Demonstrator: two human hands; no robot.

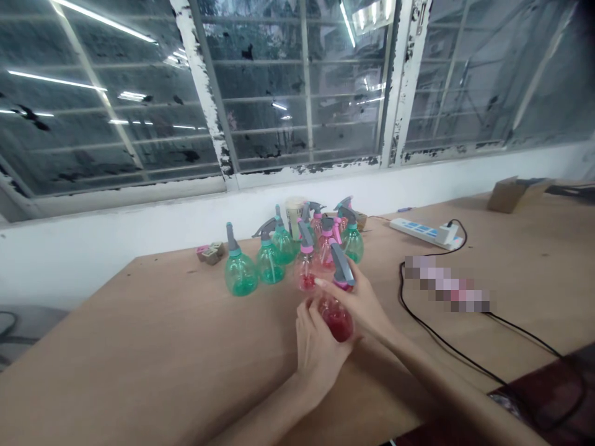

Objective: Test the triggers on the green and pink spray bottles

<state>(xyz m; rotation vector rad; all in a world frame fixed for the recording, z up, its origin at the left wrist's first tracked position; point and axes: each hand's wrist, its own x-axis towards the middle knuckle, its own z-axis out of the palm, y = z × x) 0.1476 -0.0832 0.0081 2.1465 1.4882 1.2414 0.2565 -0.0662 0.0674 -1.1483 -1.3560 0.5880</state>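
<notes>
A small pink spray bottle (338, 320) with a grey trigger head and pink collar is held just above the wooden table (153, 347). My left hand (317, 348) cups its round body from the left and below. My right hand (360, 300) is closed round the neck and trigger head, with one finger stretched along the top. Just behind stands a cluster of several spray bottles, green ones (240, 273) on the left and pink ones (307, 269) on the right.
A white power strip (425, 233) lies at the back right, its black cable (421, 322) looping toward the near right edge. Small blocks (211, 253) sit by the wall. A cardboard box (511, 193) stands far right. Windows run behind the table.
</notes>
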